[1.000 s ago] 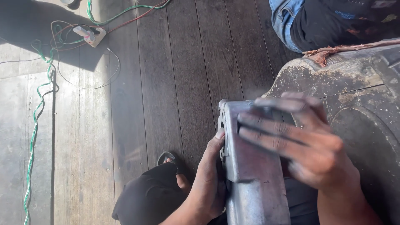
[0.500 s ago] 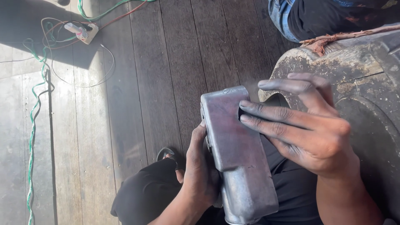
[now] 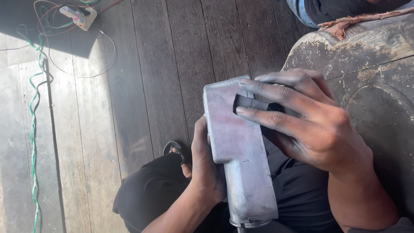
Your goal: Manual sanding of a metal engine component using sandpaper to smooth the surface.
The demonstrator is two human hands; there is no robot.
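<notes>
While hands (image 3: 310, 125) clasp, dull cast-metal casing (image 3: 237, 146)

Both hands, the left hand (image 3: 206, 166) and the right hand (image 3: 308, 125), are bare and smudged with dark grime, forearms unsleeved. Below them, black cloth trousers (image 3: 151, 194) cover the legs.

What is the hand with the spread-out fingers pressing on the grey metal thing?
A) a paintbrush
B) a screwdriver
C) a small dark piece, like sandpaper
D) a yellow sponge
C: the right hand presses a small dark piece flat under its fingers against the grey metal casting, while the left hand grips the casting's side.
</notes>
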